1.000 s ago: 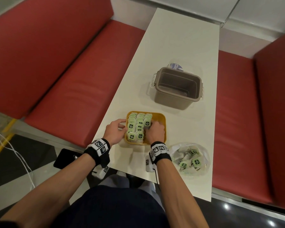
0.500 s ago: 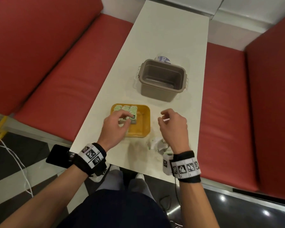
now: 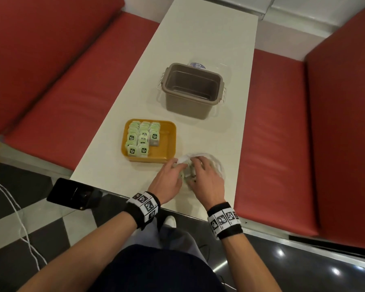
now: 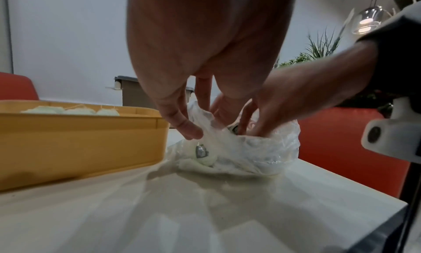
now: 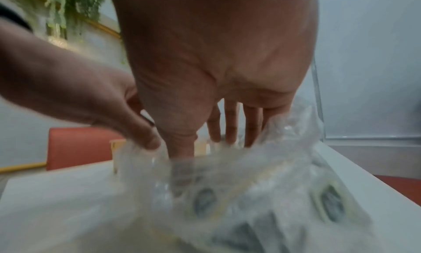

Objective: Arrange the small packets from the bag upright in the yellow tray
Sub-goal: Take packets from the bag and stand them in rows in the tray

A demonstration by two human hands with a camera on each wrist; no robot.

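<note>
The yellow tray [image 3: 171,142] holds several pale green packets [image 3: 142,137] standing upright in rows on its left side; its right part is bare. To its right, near the table's front edge, lies the clear plastic bag [image 3: 216,165] with more packets [image 5: 330,203] inside. My left hand [image 3: 176,167] pinches the bag's near-left rim [image 4: 205,130] between thumb and fingers. My right hand [image 3: 195,167] reaches into the bag's mouth with fairly straight fingers [image 5: 230,129]. Crumpled plastic hides their tips, so any packet between them is out of sight.
A brown open bin [image 3: 193,102] stands farther back on the white table [image 3: 198,39], with a clear lid behind it. Red benches [image 3: 282,144] run along both sides. A black phone [image 3: 72,193] lies off the table's front left corner.
My left hand left the packets in the tray and moved right to grip the bag's rim. My right hand came down from above the table into the bag.
</note>
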